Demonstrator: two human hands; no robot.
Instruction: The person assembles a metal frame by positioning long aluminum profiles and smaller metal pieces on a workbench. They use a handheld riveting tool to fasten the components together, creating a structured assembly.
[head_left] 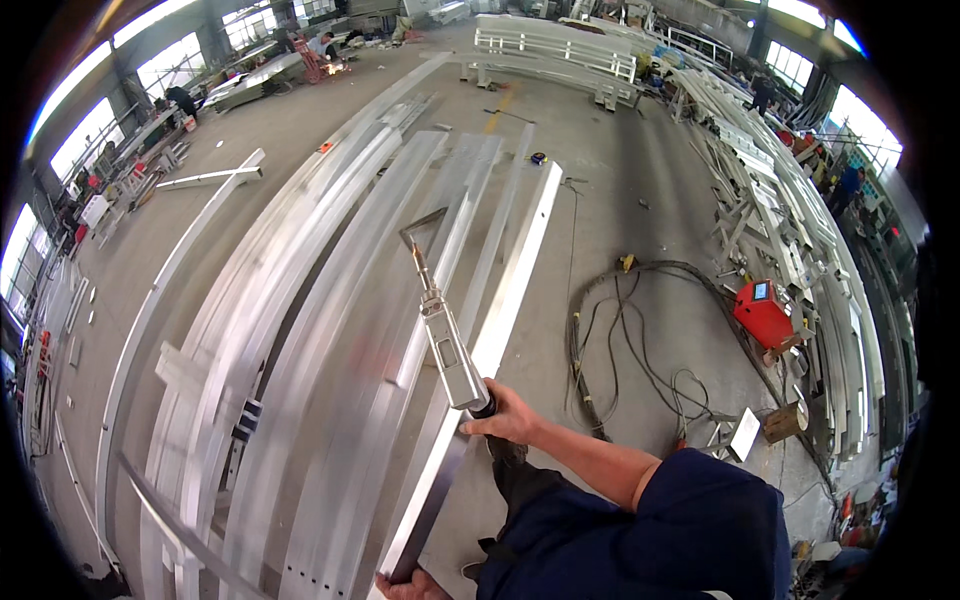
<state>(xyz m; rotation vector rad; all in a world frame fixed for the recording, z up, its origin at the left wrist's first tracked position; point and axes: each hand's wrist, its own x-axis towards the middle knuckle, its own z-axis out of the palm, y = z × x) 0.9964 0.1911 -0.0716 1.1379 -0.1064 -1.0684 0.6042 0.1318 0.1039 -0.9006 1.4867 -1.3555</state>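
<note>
My right hand [508, 412] is closed around the black grip of a silver handheld welding gun [447, 348]. The gun's coppery nozzle points up and away, and a thin bent bracket sits at its tip. Beneath that hand runs a long, white-silver metal tube [518, 275]; my fingers look close against it, though I cannot tell whether they press on it. At the lower edge my left hand [412, 586], partly cut off, is wrapped around the near part of the same tube. Several flat metal profiles [340, 290] lie side by side to the left.
On the floor at right lies a coil of dark hoses [578, 330]. Beyond it are a red machine [765, 315] with a small screen and long stacked metal bars [775, 190]. A tape measure [538, 158] rests past the profiles. Farther back, sparks [335, 69] glow beside a crouching person [322, 45].
</note>
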